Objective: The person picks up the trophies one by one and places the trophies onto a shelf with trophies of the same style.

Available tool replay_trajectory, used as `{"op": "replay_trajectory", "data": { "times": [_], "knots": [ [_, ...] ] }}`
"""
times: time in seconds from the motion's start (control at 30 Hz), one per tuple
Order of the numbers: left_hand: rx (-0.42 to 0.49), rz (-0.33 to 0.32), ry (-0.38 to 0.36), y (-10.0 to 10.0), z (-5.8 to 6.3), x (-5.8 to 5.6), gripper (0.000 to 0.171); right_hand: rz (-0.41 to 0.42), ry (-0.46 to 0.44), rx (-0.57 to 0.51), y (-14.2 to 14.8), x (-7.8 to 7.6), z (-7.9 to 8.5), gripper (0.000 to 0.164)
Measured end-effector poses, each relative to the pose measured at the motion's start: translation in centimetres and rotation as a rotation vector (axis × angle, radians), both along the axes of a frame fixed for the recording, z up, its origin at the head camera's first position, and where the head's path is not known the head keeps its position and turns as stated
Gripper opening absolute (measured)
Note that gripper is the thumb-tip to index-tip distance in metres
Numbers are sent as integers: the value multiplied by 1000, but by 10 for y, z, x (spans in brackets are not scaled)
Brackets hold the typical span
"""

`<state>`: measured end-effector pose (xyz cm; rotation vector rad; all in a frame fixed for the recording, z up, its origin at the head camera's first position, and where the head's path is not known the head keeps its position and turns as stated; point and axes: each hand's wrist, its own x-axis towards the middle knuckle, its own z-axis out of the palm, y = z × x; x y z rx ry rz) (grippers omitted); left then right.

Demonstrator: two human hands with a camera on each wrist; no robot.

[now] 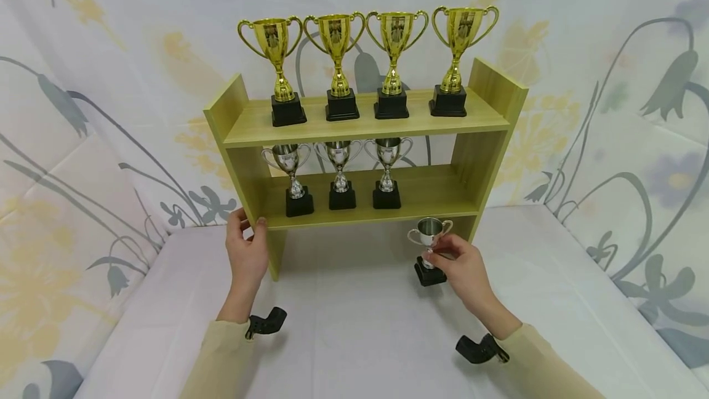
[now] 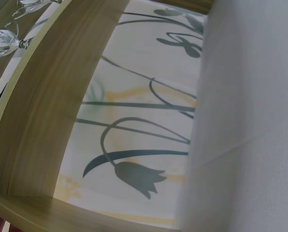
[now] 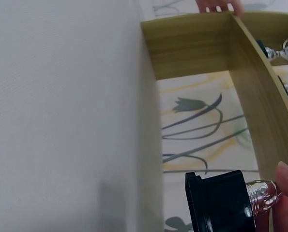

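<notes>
My right hand [image 1: 462, 266] pinches a small silver trophy cup [image 1: 429, 233] by its stem. The cup is tilted slightly, in front of the shelf's lower right part; its black base [image 3: 219, 200] shows large in the right wrist view. With my left hand [image 1: 247, 251] I hold the left side panel of the wooden shelf [image 1: 365, 220], thumb at its front edge and the other fingers partly hidden behind. On the middle board stand three silver trophies [image 1: 340, 168], left of a bare stretch of board. Several gold trophies [image 1: 393, 54] line the top board.
The shelf stands on a white cloth surface [image 1: 354, 325], against a flower-printed cloth backdrop [image 1: 111, 79]. Its right side panel [image 1: 493, 146] rises just behind my right hand. Black mounts [image 1: 479, 350] are strapped to both wrists.
</notes>
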<state>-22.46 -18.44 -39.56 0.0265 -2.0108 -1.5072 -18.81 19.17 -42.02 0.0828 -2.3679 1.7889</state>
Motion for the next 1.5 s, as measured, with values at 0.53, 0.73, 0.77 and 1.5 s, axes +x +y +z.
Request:
{"op": "replay_trajectory", "data": {
  "times": [0.53,0.73,0.77,1.5],
  "knots": [
    [1,-3,15,-4,3,1,31,36,28,-14,-6,4,10,23],
    [-1,4,6,-4,1,0,31,39,33,-5,-5,6,10,22],
    [1,5,7,-4,1,0,31,39,35,-3,-5,6,11,22],
    [8,-1,36,0,0,0,31,36,61,17,-6,14,24,22]
  ]
}}
